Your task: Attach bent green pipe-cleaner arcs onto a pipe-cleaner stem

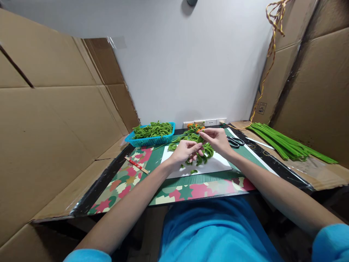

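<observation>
Nearby, scissors [236, 139] and basket [151, 140]; in left hand [185, 150] and right hand [217, 139], pinched green piece [201, 138].

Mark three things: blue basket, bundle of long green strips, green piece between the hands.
Blue basket [149, 141]: head view, front wall.
Bundle of long green strips [280, 140]: head view, mid-length.
Green piece [201, 138]: head view, visible middle.

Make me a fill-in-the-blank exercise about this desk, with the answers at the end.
1. The small piece between the left hand and the right hand is colored ____.
2. The plastic basket, heaped with pieces, is colored ____.
3. As the wearer sees it, the black-handled scissors lie to the ____ of the white sheet.
4. The red-patterned stick lies to the ____ of that sheet.

Answers: green; blue; right; left.
</observation>
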Available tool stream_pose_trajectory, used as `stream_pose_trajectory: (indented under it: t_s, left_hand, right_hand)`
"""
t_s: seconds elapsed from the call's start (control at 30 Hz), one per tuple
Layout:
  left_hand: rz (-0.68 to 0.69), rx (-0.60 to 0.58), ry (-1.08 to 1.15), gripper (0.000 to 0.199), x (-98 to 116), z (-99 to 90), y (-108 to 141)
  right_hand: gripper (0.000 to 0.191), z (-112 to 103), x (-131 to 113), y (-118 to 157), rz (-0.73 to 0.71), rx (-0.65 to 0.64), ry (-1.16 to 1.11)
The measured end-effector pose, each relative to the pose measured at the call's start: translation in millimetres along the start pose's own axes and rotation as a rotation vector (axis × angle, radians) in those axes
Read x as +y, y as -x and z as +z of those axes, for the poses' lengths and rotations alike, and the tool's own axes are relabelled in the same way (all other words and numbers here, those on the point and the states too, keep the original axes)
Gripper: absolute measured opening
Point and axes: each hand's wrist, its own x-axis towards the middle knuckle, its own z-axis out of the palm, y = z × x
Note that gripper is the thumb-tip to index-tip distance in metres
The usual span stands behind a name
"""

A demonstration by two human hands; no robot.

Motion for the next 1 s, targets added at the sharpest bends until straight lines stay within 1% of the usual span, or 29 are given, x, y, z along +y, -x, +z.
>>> stream_pose_trajectory:
  t_s: [0.07, 0.1, 0.13, 0.17, 0.27, 0.33, 0.4, 0.47, 0.53, 0.8, 0.9, 1.0]
  left_hand:
    - [0.008, -0.004, -0.011, 0.059, -2.0, -0.8, -1.2]
    - [0.006, 0.001, -0.026, 0.06, -2.7, -1.2, -1.5]
    - [-0.004, 0.009, -0.045, 0.06, -3.2, -1.3, -1.7]
    - [-0.02, 0.019, -0.062, 0.059, -3.3, -1.3, -1.7]
    - [-0.069, 0.045, -0.066, 0.056, -2.3, -0.3, -1.1]
    - [-0.069, 0.05, -0.048, 0.054, -1.1, 0.6, -0.8]
    - [-0.042, 0.045, -0.042, 0.052, -0.3, 1.1, -0.9]
    - [-0.009, 0.043, -0.045, 0.05, 0.1, 1.3, -1.1]
    - [0.018, 0.05, -0.05, 0.047, 0.2, 1.4, -1.4]
    - [0.032, 0.08, -0.076, 0.042, -2.1, 1.5, -3.9]
    - [0.02, 0.143, -0.112, 0.037, -2.4, 0.2, -4.5]
    - [0.005, 0.218, -0.131, 0.033, -1.3, -1.9, -3.3]
  right_hand:
    - [0.045, 3.1, 3.6, 1.3, 0.11, -0.044, -0.14]
    - [0.045, 4.0, 6.1, 2.4, 0.126, -0.062, -0.155]
    - [0.044, 4.4, 8.8, 3.6, 0.111, -0.075, -0.127]
    - [0.04, 4.1, 11.4, 4.9, 0.064, -0.078, -0.06]
    - [0.029, 0.9, 16.7, 7.9, -0.167, -0.087, 0.25]
    - [0.022, -1.0, 17.0, 8.5, -0.257, -0.09, 0.388]
    - [0.022, -1.8, 15.6, 7.9, -0.246, -0.064, 0.389]
    - [0.026, -2.0, 13.7, 7.1, -0.198, -0.031, 0.329]
    - [0.029, -2.7, 12.2, 6.7, -0.191, -0.013, 0.311]
    - [0.029, -11.9, 13.6, 7.4, -0.414, -0.04, 0.578]
    - [0.033, -13.3, 16.0, 7.4, -0.509, -0.103, 0.691]
    - [0.034, -13.3, 18.4, 8.7, -0.562, -0.155, 0.787]
